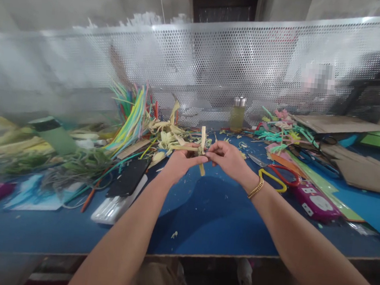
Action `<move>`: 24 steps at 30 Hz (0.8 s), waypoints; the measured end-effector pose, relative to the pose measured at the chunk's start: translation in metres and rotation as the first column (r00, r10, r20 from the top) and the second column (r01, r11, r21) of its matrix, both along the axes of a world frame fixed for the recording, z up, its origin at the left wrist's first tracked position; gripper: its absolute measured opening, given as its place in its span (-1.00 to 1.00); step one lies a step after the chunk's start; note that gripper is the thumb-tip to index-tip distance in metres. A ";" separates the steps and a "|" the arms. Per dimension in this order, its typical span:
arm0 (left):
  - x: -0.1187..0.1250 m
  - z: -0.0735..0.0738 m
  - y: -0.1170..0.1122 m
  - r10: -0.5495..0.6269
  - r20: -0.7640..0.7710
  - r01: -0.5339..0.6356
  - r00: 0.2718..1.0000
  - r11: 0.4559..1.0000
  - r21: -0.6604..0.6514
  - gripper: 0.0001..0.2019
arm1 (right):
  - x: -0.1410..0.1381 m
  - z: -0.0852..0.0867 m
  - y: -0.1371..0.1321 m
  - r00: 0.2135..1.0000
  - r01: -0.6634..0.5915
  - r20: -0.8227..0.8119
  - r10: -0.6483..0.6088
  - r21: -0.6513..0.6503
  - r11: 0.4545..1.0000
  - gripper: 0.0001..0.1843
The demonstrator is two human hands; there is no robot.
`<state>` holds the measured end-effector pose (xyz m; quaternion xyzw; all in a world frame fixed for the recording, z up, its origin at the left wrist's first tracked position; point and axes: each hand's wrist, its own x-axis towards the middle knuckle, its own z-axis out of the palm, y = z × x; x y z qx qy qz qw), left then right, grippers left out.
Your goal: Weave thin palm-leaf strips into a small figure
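Note:
Both hands meet over the blue table (209, 216) and pinch a small piece of pale yellow woven leaf strips (202, 149). My left hand (182, 159) is closed on its left side, and a strip end hangs below the fingers. My right hand (228, 158), with a gold bracelet at the wrist, is closed on its right side. One strip stands up between the hands. A pile of loose pale strips (168, 136) lies just behind the left hand.
A bundle of coloured strips (132, 114) fans at back left, near a green bottle (54, 136) and a black phone (128, 178). Yellow and red scissors (276, 175), a purple power strip (315, 201), a yellow jar (237, 113), coloured scraps and cardboard lie right. A perforated metal screen (251, 67) backs the table.

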<state>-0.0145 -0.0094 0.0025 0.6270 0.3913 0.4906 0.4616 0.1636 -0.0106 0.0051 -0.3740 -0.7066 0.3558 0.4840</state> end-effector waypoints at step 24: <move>0.003 -0.003 0.003 0.064 0.145 -0.062 0.987 0.998 -0.018 -0.69 | 0.015 0.009 0.002 0.925 0.261 0.163 -0.343 0.383 0.886 -0.75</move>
